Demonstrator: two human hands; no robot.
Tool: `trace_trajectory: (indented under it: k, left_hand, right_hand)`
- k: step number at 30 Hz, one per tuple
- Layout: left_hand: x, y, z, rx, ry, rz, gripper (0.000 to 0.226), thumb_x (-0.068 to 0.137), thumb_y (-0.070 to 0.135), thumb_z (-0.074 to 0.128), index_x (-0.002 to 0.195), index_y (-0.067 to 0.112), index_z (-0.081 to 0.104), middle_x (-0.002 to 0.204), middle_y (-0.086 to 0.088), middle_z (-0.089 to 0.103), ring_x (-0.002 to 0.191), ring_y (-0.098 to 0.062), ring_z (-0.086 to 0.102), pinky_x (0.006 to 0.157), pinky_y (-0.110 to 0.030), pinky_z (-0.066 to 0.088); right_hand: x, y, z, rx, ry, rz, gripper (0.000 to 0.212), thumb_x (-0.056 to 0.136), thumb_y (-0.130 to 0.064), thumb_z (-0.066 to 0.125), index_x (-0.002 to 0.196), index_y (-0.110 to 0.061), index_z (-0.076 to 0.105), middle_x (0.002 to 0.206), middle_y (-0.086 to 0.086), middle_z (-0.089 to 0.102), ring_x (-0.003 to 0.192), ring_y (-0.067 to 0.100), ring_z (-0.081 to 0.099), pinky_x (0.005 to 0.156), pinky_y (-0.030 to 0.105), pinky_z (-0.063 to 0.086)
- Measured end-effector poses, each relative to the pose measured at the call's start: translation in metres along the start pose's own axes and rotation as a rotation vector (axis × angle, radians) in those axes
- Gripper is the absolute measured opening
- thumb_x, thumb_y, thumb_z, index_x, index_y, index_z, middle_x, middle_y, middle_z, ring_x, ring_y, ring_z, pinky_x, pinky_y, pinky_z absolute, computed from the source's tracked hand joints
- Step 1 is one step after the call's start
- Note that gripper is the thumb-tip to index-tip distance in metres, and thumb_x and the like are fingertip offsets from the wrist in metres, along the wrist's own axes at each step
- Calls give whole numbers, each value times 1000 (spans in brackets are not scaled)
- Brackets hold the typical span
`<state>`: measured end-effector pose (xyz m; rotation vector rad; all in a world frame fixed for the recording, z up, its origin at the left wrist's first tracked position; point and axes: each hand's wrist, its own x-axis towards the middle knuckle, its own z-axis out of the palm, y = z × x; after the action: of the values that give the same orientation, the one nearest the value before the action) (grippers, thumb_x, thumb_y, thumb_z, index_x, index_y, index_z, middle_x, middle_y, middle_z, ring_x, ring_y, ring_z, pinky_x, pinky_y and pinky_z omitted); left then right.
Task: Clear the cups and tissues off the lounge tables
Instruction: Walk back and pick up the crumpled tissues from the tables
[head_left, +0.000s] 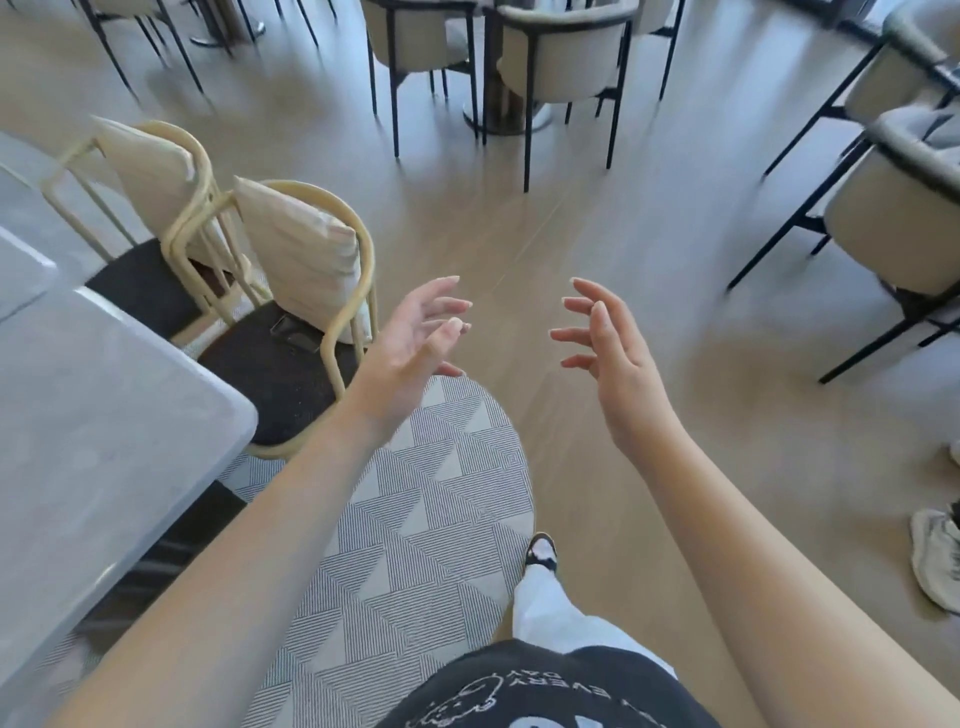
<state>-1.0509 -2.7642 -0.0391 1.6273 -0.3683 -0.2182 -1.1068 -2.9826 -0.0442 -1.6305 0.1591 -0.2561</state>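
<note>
My left hand and my right hand are both held out in front of me over the wooden floor, palms facing each other, fingers spread, with nothing in them. A grey lounge table stands at my left, and the part of its top that I see is bare. No cup or tissue shows anywhere in view. I am standing with one foot forward at the edge of a patterned rug.
Two cream-framed chairs with cushions stand by the grey table. Upholstered chairs with black legs surround a pedestal table ahead, and more stand at the right. Another person's shoe is at the right edge.
</note>
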Motion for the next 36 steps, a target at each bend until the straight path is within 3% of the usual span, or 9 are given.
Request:
trace_trajectory:
  k: [7,12,15,20,26,36]
  left_hand:
    - [134,-5,21,33,18,-49,62,91,53,57,148,27,47,129,9,64,121,-10,62,79,-30,58]
    - [205,-2,16,46,52,-67,71,90,52,56,151,19,44,134,-1,60,120,-9,62,81,-30,60]
    - [249,-7,4,54,85,-78,62,96,42,54,151,17,43,135,-2,60,120,-8,62,83,-30,60]
    - [327,-25,-28,43,141,-72,55,98,36,50,150,18,45,134,-2,60,117,-6,62,80,-30,61]
    - [430,-43,-87,-22,169,-83,67,88,51,56,148,20,48,133,-1,62,117,-7,63,81,-33,61]
    - [601,-39,-168,-27,200,-38,59,95,32,49,150,13,44,135,-8,59,116,-9,61,81,-37,59]
  right_hand:
    - [144,12,-37,-1,-42,42,36,96,-57,39,127,-48,55,124,-13,61,104,12,68,82,28,51]
    - [225,18,-38,-1,-105,45,35,95,-60,39,124,-53,58,121,-18,63,105,12,68,82,27,51]
    - [270,27,-30,-12,-160,47,35,96,-59,39,125,-52,57,122,-18,63,105,13,68,84,30,50]
    - [354,36,-2,-35,-205,47,35,96,-59,39,128,-54,53,121,-18,62,104,13,69,83,28,52]
    - [465,35,53,-58,-273,44,41,96,-59,38,132,-48,52,124,-15,61,106,14,68,86,30,52]
    - [642,20,119,-55,-277,-4,45,98,-56,38,137,-40,51,125,-14,62,106,14,68,86,32,53]
